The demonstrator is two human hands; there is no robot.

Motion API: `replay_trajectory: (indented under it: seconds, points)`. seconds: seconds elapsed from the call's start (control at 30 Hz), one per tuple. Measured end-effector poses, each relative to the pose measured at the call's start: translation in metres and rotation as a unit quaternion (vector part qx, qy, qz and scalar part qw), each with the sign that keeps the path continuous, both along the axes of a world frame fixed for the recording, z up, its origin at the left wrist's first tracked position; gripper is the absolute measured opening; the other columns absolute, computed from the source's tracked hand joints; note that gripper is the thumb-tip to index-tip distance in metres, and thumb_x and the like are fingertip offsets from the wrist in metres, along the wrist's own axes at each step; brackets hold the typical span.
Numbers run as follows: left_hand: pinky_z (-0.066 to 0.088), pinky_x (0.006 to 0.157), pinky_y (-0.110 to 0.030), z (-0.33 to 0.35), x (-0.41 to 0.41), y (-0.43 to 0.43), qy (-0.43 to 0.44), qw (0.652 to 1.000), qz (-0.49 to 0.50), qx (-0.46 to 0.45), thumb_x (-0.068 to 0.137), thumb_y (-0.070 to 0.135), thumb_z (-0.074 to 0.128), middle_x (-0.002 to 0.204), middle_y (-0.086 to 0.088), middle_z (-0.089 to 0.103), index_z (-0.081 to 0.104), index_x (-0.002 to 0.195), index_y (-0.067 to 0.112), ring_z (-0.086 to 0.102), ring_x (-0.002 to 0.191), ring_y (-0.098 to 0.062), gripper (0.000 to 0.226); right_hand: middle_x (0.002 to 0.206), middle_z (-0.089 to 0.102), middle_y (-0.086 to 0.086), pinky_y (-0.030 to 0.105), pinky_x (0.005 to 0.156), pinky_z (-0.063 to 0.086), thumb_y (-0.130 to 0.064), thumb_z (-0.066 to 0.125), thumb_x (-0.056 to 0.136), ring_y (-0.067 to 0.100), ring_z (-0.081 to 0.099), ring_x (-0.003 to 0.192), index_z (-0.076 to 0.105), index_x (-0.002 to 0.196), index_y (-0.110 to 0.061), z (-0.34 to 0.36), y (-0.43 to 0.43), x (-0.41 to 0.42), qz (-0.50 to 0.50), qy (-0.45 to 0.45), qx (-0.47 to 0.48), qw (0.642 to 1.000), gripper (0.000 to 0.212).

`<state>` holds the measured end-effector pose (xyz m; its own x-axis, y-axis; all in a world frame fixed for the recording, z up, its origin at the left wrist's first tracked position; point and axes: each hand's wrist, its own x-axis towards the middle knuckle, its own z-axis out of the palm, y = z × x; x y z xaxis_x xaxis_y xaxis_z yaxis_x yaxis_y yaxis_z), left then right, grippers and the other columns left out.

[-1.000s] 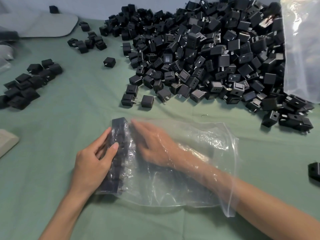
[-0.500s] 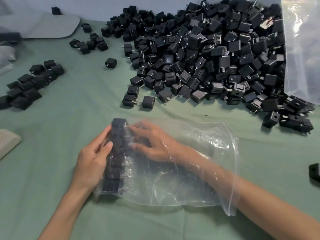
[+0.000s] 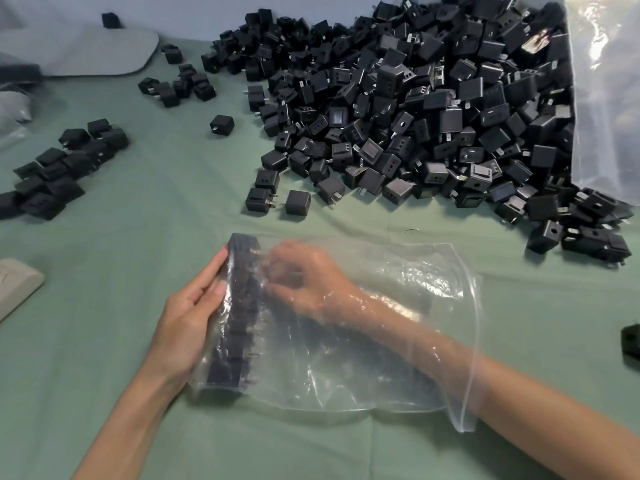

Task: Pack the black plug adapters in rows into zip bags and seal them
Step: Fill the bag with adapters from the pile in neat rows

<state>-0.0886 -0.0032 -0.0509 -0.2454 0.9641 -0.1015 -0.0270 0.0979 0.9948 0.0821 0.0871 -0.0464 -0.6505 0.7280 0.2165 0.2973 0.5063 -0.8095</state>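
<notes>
A clear zip bag (image 3: 374,341) lies flat on the green cloth, its open mouth to the right. Along its closed left end stands a row of black plug adapters (image 3: 239,306), stacked from near to far. My left hand (image 3: 188,323) presses against that row from outside the bag, fingers curled on the plastic. My right hand (image 3: 308,275) is inside the bag up to the forearm, fingertips bent against the right side of the row near its far end. A big heap of loose black adapters (image 3: 415,109) fills the far right of the table.
A smaller group of adapters (image 3: 52,171) lies at the left and another (image 3: 180,83) farther back. A large clear bag (image 3: 606,98) stands at the right edge. A beige object (image 3: 14,282) pokes in at the left. One adapter (image 3: 630,341) sits at the right edge.
My right fingers have curled and drawn in against the far end of the row inside the bag. My left hand has slid slightly along the row. The bag stays in place.
</notes>
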Motion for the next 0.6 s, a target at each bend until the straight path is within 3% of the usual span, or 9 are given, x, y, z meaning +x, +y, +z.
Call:
replay_trajectory:
  seconds: [0.13, 0.3, 0.37, 0.43, 0.5, 0.57, 0.6]
  points:
    - [0.038, 0.11, -0.033, -0.002, 0.0, 0.0, 0.02, 1.0, 0.014, -0.006, 0.099, 0.004, 0.045, 0.129, 0.015, 0.061, 0.058, 0.127, 0.036, 0.053, 0.124, -0.002, 0.044, 0.096, 0.07, 0.01, 0.028, 0.076, 0.058, -0.011, 0.07, 0.084, 0.016, 0.067, 0.087, 0.07, 0.1, -0.004, 0.003, 0.003, 0.005, 0.044, -0.008, -0.003, 0.999, 0.018]
    - [0.033, 0.113, -0.041, -0.002, 0.0, 0.001, 0.002, 0.999, 0.027, -0.018, 0.1, 0.005, 0.044, 0.133, 0.009, 0.06, 0.06, 0.124, 0.037, 0.052, 0.126, -0.008, 0.044, 0.092, 0.07, 0.019, 0.007, 0.076, 0.048, 0.006, 0.068, 0.082, 0.006, 0.063, 0.079, 0.071, 0.093, 0.005, -0.009, 0.004, 0.005, 0.053, 0.061, -0.019, 0.997, 0.011]
    - [0.034, 0.112, -0.041, 0.0, 0.002, 0.001, -0.014, 0.999, 0.033, -0.018, 0.099, 0.004, 0.043, 0.129, 0.011, 0.062, 0.063, 0.121, 0.036, 0.055, 0.123, -0.008, 0.044, 0.088, 0.069, 0.003, 0.003, 0.076, 0.043, 0.0, 0.064, 0.083, 0.003, 0.058, 0.079, 0.072, 0.089, -0.007, -0.011, 0.001, 0.002, 0.037, 0.044, 0.015, 0.998, 0.013]
    - [0.035, 0.111, -0.042, 0.0, 0.003, 0.0, -0.02, 0.999, 0.031, -0.014, 0.099, 0.004, 0.043, 0.128, 0.01, 0.063, 0.064, 0.12, 0.036, 0.056, 0.123, -0.009, 0.043, 0.088, 0.06, -0.017, 0.002, 0.068, 0.042, -0.005, 0.055, 0.085, -0.01, 0.055, 0.076, 0.066, 0.09, -0.019, -0.007, -0.005, -0.004, 0.033, 0.066, 0.034, 0.997, 0.019]
    - [0.034, 0.112, -0.043, 0.001, 0.003, -0.001, -0.025, 0.999, 0.023, -0.011, 0.099, 0.006, 0.043, 0.13, 0.008, 0.062, 0.062, 0.122, 0.035, 0.054, 0.125, -0.011, 0.041, 0.09, 0.056, -0.018, 0.011, 0.073, 0.049, -0.027, 0.049, 0.096, -0.011, 0.057, 0.083, 0.061, 0.092, -0.023, -0.009, -0.01, -0.01, 0.042, 0.087, 0.0, 0.995, 0.013]
    - [0.032, 0.113, -0.043, 0.001, 0.003, -0.001, -0.026, 1.0, 0.014, -0.006, 0.099, 0.008, 0.042, 0.133, 0.008, 0.06, 0.059, 0.126, 0.034, 0.052, 0.127, -0.012, 0.041, 0.09, 0.058, -0.007, 0.04, 0.079, 0.056, -0.056, 0.04, 0.092, 0.016, 0.063, 0.087, 0.061, 0.088, -0.022, -0.013, -0.013, -0.009, 0.032, 0.087, -0.009, 0.996, 0.04]
    - [0.032, 0.113, -0.043, 0.002, 0.004, -0.002, -0.024, 1.0, 0.009, -0.002, 0.099, 0.008, 0.042, 0.134, 0.009, 0.059, 0.057, 0.128, 0.033, 0.051, 0.128, -0.012, 0.042, 0.091, 0.058, 0.001, 0.047, 0.079, 0.053, -0.058, 0.039, 0.088, 0.026, 0.062, 0.089, 0.061, 0.088, -0.021, -0.017, -0.013, -0.01, 0.022, 0.083, -0.006, 0.996, 0.044]
